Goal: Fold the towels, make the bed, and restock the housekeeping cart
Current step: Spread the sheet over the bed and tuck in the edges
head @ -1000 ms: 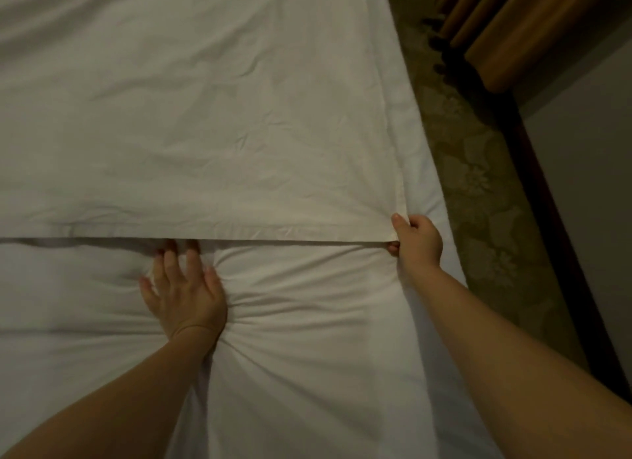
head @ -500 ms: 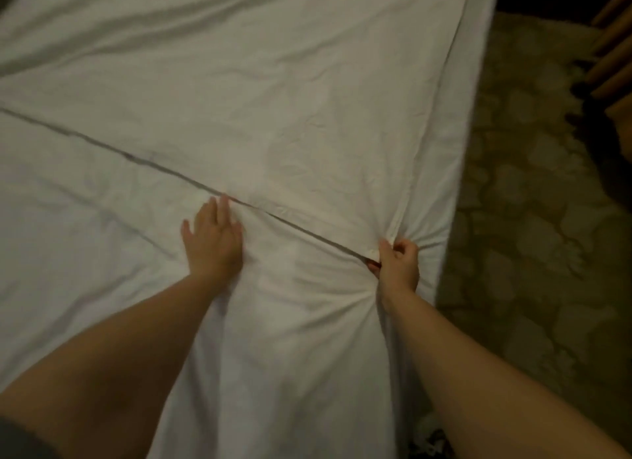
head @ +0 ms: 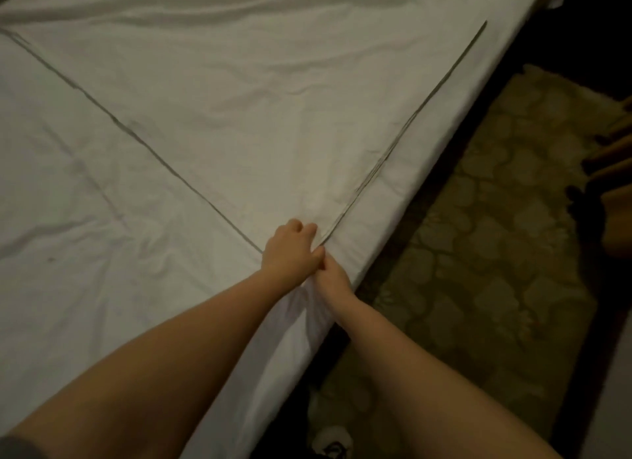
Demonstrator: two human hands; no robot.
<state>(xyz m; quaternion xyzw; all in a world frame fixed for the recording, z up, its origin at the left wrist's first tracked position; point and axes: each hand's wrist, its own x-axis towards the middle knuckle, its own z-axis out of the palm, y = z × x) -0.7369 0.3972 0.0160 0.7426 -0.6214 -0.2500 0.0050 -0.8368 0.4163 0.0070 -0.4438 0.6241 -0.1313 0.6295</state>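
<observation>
White cotton linen, dimly lit. Right hand (head: 333,275): at mattress (head: 393,226) edge, fingertips hidden, grip cannot be told. Left hand (head: 290,250): touching right, fingers curled round near corner of top sheet (head: 273,116), spread across mattress. Corner best pulled taut, squared to edge; far creases smoothed.

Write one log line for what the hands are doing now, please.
task: make bed | left hand: grips top sheet corner | right hand: touching left hand, grip hidden | spot: bed edge
</observation>
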